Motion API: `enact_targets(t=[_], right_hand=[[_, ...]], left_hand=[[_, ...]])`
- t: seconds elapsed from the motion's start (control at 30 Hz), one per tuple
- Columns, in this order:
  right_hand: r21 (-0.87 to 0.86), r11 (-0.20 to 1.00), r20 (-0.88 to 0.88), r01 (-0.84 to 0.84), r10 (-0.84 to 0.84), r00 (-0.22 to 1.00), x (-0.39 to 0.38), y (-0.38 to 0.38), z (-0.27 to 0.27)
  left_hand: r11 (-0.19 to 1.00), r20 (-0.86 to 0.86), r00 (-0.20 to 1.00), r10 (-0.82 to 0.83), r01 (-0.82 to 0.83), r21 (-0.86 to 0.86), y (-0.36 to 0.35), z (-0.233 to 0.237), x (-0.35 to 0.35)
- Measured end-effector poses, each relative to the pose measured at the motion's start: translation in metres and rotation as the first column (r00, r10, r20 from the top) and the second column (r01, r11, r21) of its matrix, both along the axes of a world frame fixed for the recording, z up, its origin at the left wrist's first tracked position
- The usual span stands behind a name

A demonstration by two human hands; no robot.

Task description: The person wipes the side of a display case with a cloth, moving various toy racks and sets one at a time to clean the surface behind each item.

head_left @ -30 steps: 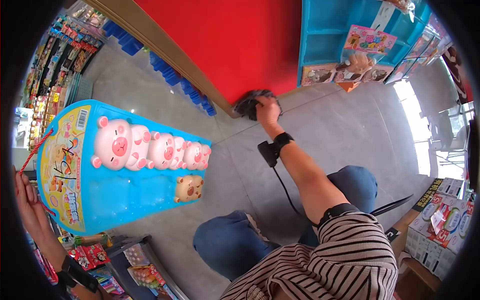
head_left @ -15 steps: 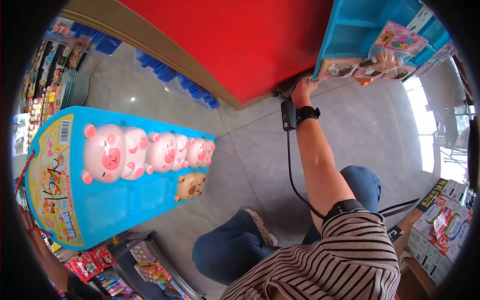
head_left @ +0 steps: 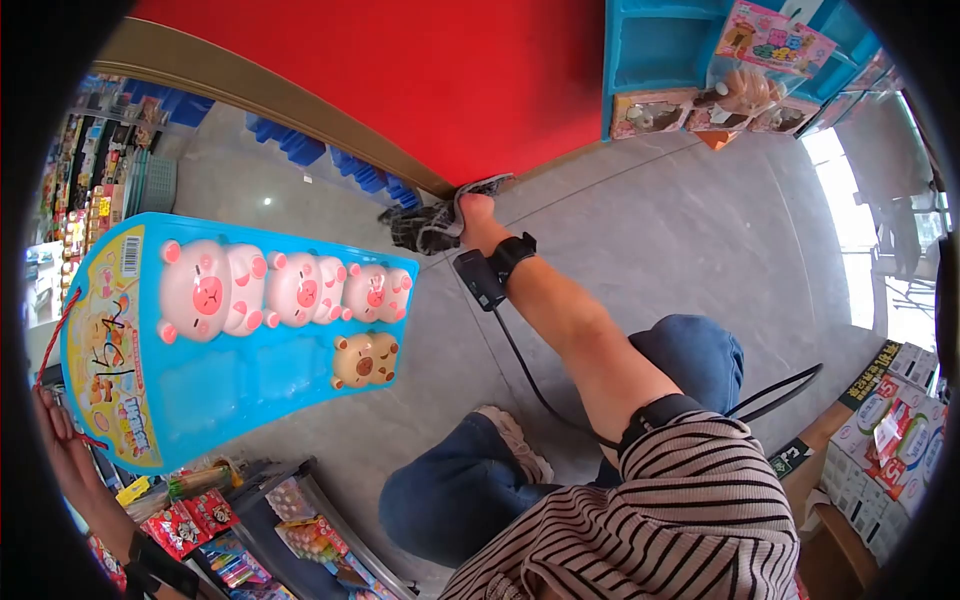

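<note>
My right hand is closed on a dark grey patterned cloth, low at the corner of a red panel. The cloth spreads to both sides of the hand near the floor. On the left, my left hand is at the end of a blue plastic display board, beside its red cord; its grip is partly hidden. Three pink animal-face toys and one brown one sit in the board's moulded hollows. Handwriting marks its yellow printed header.
Another blue display with packaged toys hangs at upper right. Blue bins line the brown panel edge. Snack shelves stand at lower left, stacked cartons at right. A black cable runs along my right arm.
My right hand has moved left in view, from beside the upper-right display to the red panel's corner, where the cloth now shows plainly. The blue board has shifted slightly left.
</note>
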State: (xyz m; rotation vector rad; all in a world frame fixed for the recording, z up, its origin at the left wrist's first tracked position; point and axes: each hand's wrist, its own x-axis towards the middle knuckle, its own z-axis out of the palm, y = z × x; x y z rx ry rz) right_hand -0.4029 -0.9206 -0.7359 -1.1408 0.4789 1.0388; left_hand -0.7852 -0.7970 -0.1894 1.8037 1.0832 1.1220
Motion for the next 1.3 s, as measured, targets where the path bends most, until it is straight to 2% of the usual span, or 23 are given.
enact_targets(t=[0.07, 0.23, 0.37, 0.43, 0.5, 0.57, 0.6, 0.77, 0.87, 0.97, 1.0, 1.03, 1.1, 1.13, 1.17, 1.2, 1.3], right_hand=[[0.087, 0.991, -0.044, -0.098, 0.102, 0.994, 0.010, -0.010, 0.004], [0.187, 0.950, -0.029, -0.248, 0.258, 0.966, 0.019, -0.021, 0.024], [0.171, 0.935, 0.135, -0.310, 0.289, 0.948, 0.022, -0.016, 0.051], [0.192, 0.941, 0.373, -0.278, 0.192, 0.908, 0.023, -0.008, 0.056], [0.090, 0.955, 0.443, -0.281, 0.215, 0.870, 0.022, -0.016, 0.119], [0.211, 0.938, 0.438, -0.275, 0.161, 0.884, 0.020, -0.026, 0.184], [0.269, 0.915, 0.452, -0.300, 0.154, 0.878, 0.018, -0.031, 0.203], [0.332, 0.902, 0.624, -0.274, 0.007, 0.781, 0.018, -0.016, 0.236], [0.481, 0.821, 0.694, -0.307, -0.143, 0.705, 0.019, -0.008, 0.267], [0.592, 0.737, 0.748, -0.328, -0.351, 0.563, 0.020, -0.002, 0.314], [0.568, 0.732, 0.806, -0.375, -0.404, 0.433, 0.023, -0.006, 0.339], [0.581, 0.699, 0.801, -0.416, -0.401, 0.445, 0.020, -0.014, 0.367], [0.468, 0.786, 0.872, -0.403, -0.486, 0.064, 0.024, -0.019, 0.414], [0.369, 0.881, 0.848, -0.295, -0.449, -0.282, 0.022, -0.027, 0.437], [0.303, 0.941, 0.736, -0.147, -0.329, -0.592, 0.020, -0.035, 0.459], [0.284, 0.959, 0.546, 0.022, -0.143, -0.825, 0.021, -0.036, 0.473], [0.315, 0.948, 0.416, 0.038, -0.102, -0.904, 0.025, 0.001, 0.450]], left_hand=[[0.995, -0.013, 0.994, -0.105, 0.105, 0.001, 0.005, 0.000, -0.006], [0.995, 0.028, 0.996, -0.088, 0.086, 0.051, -0.001, -0.007, 0.009], [0.996, 0.023, 0.996, -0.088, 0.087, 0.035, -0.007, -0.009, 0.019], [0.997, 0.083, 0.995, -0.056, 0.052, 0.050, -0.019, -0.017, 0.038], [0.988, 0.097, 0.995, -0.001, -0.014, 0.154, -0.038, -0.029, 0.066], [0.992, 0.176, 0.979, -0.108, 0.095, 0.079, -0.049, -0.034, 0.080], [0.994, 0.153, 0.985, -0.080, 0.067, 0.088, -0.062, -0.035, 0.093], [0.993, 0.148, 0.987, -0.068, 0.052, 0.108, -0.063, -0.035, 0.093], [0.990, 0.172, 0.980, -0.098, 0.078, 0.115, -0.061, -0.036, 0.090], [0.984, 0.224, 0.965, -0.139, 0.109, 0.139, -0.067, -0.035, 0.095], [0.985, 0.223, 0.965, -0.136, 0.108, 0.135, -0.068, -0.034, 0.096], [0.984, 0.226, 0.963, -0.145, 0.116, 0.137, -0.069, -0.034, 0.096], [0.983, 0.226, 0.962, -0.155, 0.126, 0.135, -0.069, -0.033, 0.097], [0.980, 0.242, 0.957, -0.163, 0.129, 0.152, -0.066, -0.035, 0.097], [0.980, 0.236, 0.956, -0.173, 0.141, 0.143, -0.066, -0.035, 0.096], [0.979, 0.235, 0.954, -0.184, 0.155, 0.135, -0.068, -0.033, 0.096], [0.982, 0.232, 0.959, -0.161, 0.132, 0.136, -0.068, -0.032, 0.098]])
